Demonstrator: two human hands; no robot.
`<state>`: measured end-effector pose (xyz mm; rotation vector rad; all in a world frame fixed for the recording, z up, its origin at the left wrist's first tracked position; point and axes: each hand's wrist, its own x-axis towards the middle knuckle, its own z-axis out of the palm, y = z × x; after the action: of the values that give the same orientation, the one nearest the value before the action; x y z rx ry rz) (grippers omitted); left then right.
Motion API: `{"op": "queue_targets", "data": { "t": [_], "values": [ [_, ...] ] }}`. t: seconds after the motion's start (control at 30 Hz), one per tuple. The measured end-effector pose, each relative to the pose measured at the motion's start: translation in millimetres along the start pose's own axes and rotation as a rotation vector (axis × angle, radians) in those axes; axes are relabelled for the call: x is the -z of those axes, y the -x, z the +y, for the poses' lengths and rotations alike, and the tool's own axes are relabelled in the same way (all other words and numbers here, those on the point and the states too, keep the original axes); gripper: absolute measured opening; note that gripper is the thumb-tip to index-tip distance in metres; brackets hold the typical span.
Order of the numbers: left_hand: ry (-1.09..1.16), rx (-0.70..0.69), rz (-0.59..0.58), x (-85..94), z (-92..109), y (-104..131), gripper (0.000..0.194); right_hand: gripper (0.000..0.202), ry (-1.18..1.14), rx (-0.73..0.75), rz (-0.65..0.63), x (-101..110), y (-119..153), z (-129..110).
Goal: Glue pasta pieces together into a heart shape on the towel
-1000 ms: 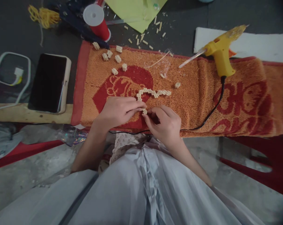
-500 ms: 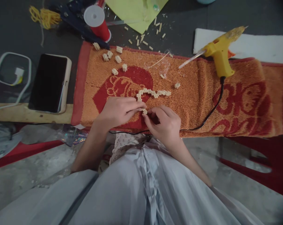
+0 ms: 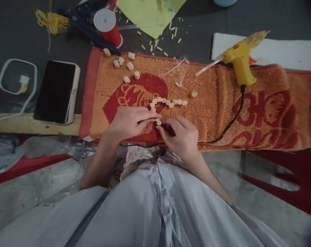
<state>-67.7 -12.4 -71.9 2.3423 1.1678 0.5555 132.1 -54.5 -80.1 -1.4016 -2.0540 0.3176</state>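
Note:
Between my fingertips is a small cream cluster of short sticks [image 3: 158, 121], low over the orange towel [image 3: 209, 113]. My left hand [image 3: 128, 122] pinches it from the left, fingers pressed together. From the right, thumb and fingers of my right hand [image 3: 181, 134] close on the same cluster. Just beyond my hands, a wavy chain of joined cream clusters [image 3: 168, 101] lies on the towel's red patch; its left end runs down toward my left fingers, and I cannot tell whether it joins the held cluster. A loose cluster [image 3: 194, 94] sits to the right.
More loose clusters [image 3: 130, 65] lie at the towel's upper left. A yellow glue gun [image 3: 240, 58] rests at the right, its black cord [image 3: 232, 123] crossing the towel. Also around are a phone [image 3: 55, 92], a red thread spool [image 3: 111, 34], cut stick pieces [image 3: 159, 48] and a white board [image 3: 278, 51].
My hands keep almost the same pose around the small cluster. The whole view has shifted very slightly; nothing has been let go or picked up.

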Motion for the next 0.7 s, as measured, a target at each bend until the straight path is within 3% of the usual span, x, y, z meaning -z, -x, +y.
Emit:
{"op": "queue_targets", "data": {
  "t": [0.17, 0.33, 0.7],
  "values": [
    [0.099, 0.093, 0.034, 5.0, 5.3, 0.7, 0.024, 0.018, -0.010, 0.015, -0.005, 1.2, 0.1, 0.4],
    [0.175, 0.236, 0.171, 7.9, 9.4, 4.0, 0.011, 0.017, -0.005, 0.020, 0.002, 1.6, 0.6, -0.1],
    [0.181, 0.256, 0.241, 7.2, 10.6, 0.3, 0.007, 0.018, 0.008, 0.055, 0.044, -0.4, 1.1, 1.2]
  ]
}}
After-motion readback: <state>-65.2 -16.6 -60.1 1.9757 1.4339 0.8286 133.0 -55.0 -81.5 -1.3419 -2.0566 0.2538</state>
